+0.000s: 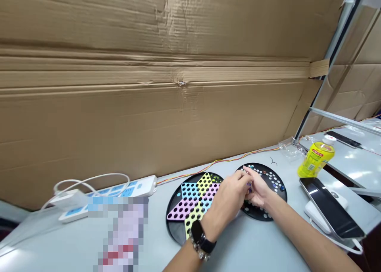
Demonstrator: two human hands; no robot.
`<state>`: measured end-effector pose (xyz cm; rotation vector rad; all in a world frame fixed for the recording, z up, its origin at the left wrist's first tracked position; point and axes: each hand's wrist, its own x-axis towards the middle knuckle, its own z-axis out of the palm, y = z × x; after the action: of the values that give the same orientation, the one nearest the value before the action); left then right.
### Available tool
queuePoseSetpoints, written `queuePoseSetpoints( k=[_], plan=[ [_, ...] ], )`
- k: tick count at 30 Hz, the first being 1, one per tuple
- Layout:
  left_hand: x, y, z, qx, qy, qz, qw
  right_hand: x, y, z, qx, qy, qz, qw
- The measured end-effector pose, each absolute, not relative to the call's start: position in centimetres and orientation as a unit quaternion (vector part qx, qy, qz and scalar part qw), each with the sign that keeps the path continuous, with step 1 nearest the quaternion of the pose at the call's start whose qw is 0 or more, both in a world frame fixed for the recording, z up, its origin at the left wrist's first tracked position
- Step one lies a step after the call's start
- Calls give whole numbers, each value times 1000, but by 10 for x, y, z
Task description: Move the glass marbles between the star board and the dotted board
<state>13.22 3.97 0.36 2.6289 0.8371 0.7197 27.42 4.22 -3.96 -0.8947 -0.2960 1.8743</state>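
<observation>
A round black Chinese checkers board with a pastel star of holes lies on the grey table. To its right sits a round black tray holding several marbles. My left hand, with a black watch and bead bracelet on the wrist, hovers over the board's right edge, fingers curled together. My right hand reaches in from the right over the tray, fingers pinched. The two hands meet between board and tray; a small bluish marble seems to sit between the fingertips, but which hand holds it is unclear.
A white power strip with cables lies at the left, beside a blurred-out patch. A yellow drink bottle, a dark phone on a white stand and another phone are at the right. Cardboard walls the back; thin coloured wires run along it.
</observation>
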Motion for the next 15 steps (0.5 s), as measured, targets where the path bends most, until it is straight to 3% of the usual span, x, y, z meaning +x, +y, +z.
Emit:
queuePoseSetpoints(
  k=[5,8,11,15],
  plan=[
    [121,47,7,909,300,278,79,302,44,-29,-397,-219,704,546],
    [108,55,11,901,314,287,85,343,45,-20,-536,-371,534,538],
    [100,60,15,894,326,295,91,384,39,-17,-647,-467,397,453],
    [99,61,17,892,332,288,102,413,23,-21,-755,-580,240,191]
  ],
)
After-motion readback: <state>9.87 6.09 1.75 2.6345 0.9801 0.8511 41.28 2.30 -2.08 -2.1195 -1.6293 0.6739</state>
